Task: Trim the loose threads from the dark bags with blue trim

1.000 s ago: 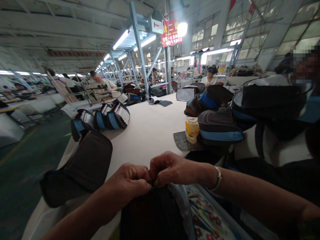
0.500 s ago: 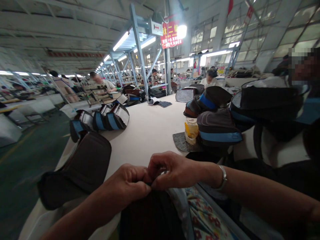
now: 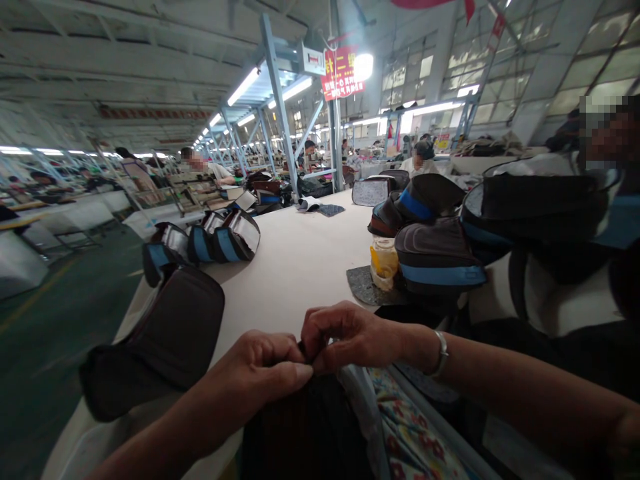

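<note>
My left hand (image 3: 260, 373) and my right hand (image 3: 345, 335) meet at the near edge of a long white table (image 3: 295, 267). Both are closed, pinching the top edge of a dark fabric piece (image 3: 305, 427) that hangs down toward me. The fingertips of the two hands touch each other at the pinch. A silver bracelet (image 3: 440, 353) circles my right wrist. A flowered lining (image 3: 410, 433) shows just right of the dark piece.
A dark brown bag part (image 3: 165, 333) lies at my left on the table edge. Bags with blue stripes (image 3: 205, 243) stand farther left, and a pile of bags (image 3: 440, 257) rises at right beside a yellow jar (image 3: 384, 257). Other people work at tables beyond.
My hands have stayed together at the same spot, with the fingers shifting slightly along the fabric edge. The view has barely moved.
</note>
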### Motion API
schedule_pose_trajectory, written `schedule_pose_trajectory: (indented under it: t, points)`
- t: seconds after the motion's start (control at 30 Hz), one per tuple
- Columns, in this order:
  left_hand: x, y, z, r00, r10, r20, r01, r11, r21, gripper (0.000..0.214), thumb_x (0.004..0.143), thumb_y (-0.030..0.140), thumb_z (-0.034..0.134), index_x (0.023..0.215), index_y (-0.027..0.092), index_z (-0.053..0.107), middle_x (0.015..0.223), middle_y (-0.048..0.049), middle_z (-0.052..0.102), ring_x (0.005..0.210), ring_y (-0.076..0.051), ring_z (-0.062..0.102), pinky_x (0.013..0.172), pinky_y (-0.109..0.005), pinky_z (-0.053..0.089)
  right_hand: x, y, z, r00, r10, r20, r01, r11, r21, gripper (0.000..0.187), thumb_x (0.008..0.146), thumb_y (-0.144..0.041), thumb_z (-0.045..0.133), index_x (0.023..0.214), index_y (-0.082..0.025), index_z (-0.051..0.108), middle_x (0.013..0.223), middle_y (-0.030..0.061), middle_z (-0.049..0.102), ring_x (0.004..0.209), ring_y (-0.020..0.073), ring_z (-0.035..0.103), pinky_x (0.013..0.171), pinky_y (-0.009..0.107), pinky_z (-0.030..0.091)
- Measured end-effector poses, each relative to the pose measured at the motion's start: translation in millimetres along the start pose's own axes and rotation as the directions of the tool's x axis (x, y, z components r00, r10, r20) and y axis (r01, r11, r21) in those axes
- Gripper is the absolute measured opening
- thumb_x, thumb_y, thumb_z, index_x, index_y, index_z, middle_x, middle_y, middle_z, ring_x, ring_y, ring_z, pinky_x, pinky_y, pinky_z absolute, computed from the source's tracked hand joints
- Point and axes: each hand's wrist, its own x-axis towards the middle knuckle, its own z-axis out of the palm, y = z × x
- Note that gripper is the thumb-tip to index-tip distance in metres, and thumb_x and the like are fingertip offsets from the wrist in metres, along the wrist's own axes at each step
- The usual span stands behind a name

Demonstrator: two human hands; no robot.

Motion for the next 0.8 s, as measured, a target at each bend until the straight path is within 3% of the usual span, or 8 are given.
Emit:
schedule_pose_trajectory:
  t: [0.1, 0.23, 0.37, 0.47, 0.7, 0.8]
  points:
    - [0.9, -2.8, -0.1, 1.0, -0.019, -0.015, 0.02, 0.997, 0.078, 0.032, 0.077, 0.047, 0.065, 0.072, 0.015, 0.061, 0.065, 0.0044, 0.042, 0.062, -0.013, 0.031, 0.058, -0.029, 0.023, 1.9, 2.8, -0.8, 1.0, -0.012, 0.014, 0.012, 1.0, 0.023, 0.021, 0.079, -0.025, 0.08, 0.085, -0.01, 0.067, 0.089, 0.001, 0.058, 0.074, 0.0099, 0.055, 0.069, 0.024, 0.045]
    - [1.5, -5.3, -2.9, 1.0, 0.001, -0.018, 0.001, 0.996, 0.091, 0.025, 0.078, 0.04, 0.063, 0.074, 0.016, 0.063, 0.065, 0.0042, 0.045, 0.061, -0.013, 0.034, 0.058, -0.029, 0.025, 1.0, -1.5, 0.6, 0.985, -0.173, 0.03, 0.175, 0.963, -0.204, 0.009, 0.089, -0.019, 0.068, 0.086, -0.012, 0.064, 0.09, 0.0029, 0.057, 0.079, 0.0118, 0.056, 0.075, 0.026, 0.047]
    - [-1.8, -3.3, -1.5, 0.993, 0.096, -0.068, -0.078, 0.968, 0.24, 0.024, 0.083, 0.036, 0.06, 0.068, 0.017, 0.063, 0.071, 0.0023, 0.052, 0.066, -0.015, 0.047, 0.061, -0.029, 0.033, -7.3, -5.1, 6.4, 0.945, -0.32, 0.065, 0.298, 0.763, -0.574, 0.007, 0.097, -0.018, 0.053, 0.091, -0.016, 0.055, 0.094, 0.0068, 0.056, 0.083, 0.0158, 0.053, 0.076, 0.029, 0.047]
    - [-5.8, -4.1, 4.2, 0.982, 0.158, -0.104, -0.114, 0.934, 0.34, 0.027, 0.087, 0.034, 0.058, 0.068, 0.017, 0.067, 0.075, 0.0009, 0.056, 0.068, -0.015, 0.054, 0.062, -0.027, 0.037, -13.7, -1.5, 10.6, 0.938, -0.337, 0.078, 0.292, 0.653, -0.699, 0.005, 0.097, -0.017, 0.048, 0.095, -0.018, 0.052, 0.099, 0.0092, 0.055, 0.084, 0.0173, 0.052, 0.076, 0.03, 0.047]
    - [-9.1, -11.9, 9.8, 0.961, 0.247, -0.126, -0.174, 0.891, 0.419, 0.028, 0.09, 0.028, 0.055, 0.067, 0.018, 0.068, 0.073, 0.0008, 0.055, 0.067, -0.014, 0.056, 0.061, -0.026, 0.037, -11.3, 7.6, 10.2, 0.922, -0.387, 0.017, 0.331, 0.764, -0.554, 0.011, 0.097, -0.026, 0.061, 0.093, -0.016, 0.059, 0.09, 0.0066, 0.061, 0.081, 0.0162, 0.056, 0.076, 0.029, 0.047]
    - [-9.3, -13.2, 10.1, 0.953, 0.278, -0.121, -0.202, 0.88, 0.431, 0.027, 0.089, 0.026, 0.054, 0.068, 0.018, 0.069, 0.072, 0.0006, 0.055, 0.066, -0.014, 0.057, 0.06, -0.026, 0.037, -10.0, 7.4, 12.2, 0.913, -0.408, 0.024, 0.359, 0.771, -0.526, 0.009, 0.094, -0.024, 0.064, 0.094, -0.016, 0.061, 0.09, 0.0067, 0.062, 0.079, 0.0151, 0.057, 0.073, 0.028, 0.048]
